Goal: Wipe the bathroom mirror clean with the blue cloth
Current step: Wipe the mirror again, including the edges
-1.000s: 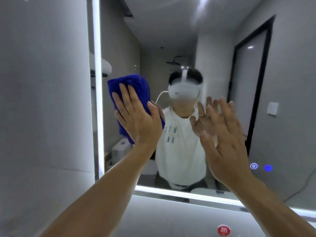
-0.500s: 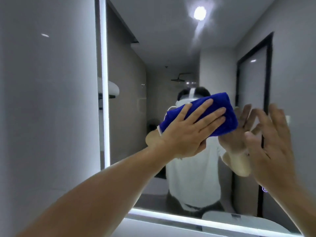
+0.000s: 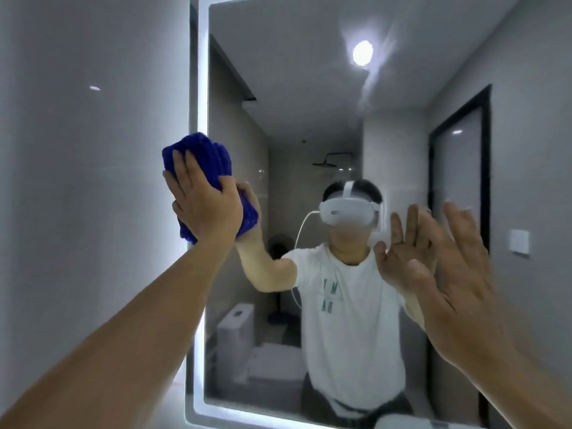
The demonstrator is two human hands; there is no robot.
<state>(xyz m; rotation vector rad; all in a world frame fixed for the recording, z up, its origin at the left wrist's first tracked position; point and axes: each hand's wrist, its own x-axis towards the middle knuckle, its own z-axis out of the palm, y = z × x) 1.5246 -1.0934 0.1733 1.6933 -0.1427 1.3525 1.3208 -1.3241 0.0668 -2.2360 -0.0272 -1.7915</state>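
Presses cloth (image 3: 213,153) flat to mirror (image 3: 309,103) at its lit left edge under left hand (image 3: 204,205), fingers straight and together to spread pressure, with right hand (image 3: 458,274) raised near the glass, fingers apart, probably for balance.

Plush cloth (image 3: 198,156) — glossy mirror (image 3: 309,88)

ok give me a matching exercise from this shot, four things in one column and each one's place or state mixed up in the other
Things
1. bunched blue terry cloth
2. left hand
3. right hand
4. glowing white light strip

Place or state
a. frames the glass of the bathroom mirror
b. fingers spread, holding nothing
c. pressed flat onto the cloth
d. pinned at the mirror's left edge

Pairs: 1-d, 2-c, 3-b, 4-a
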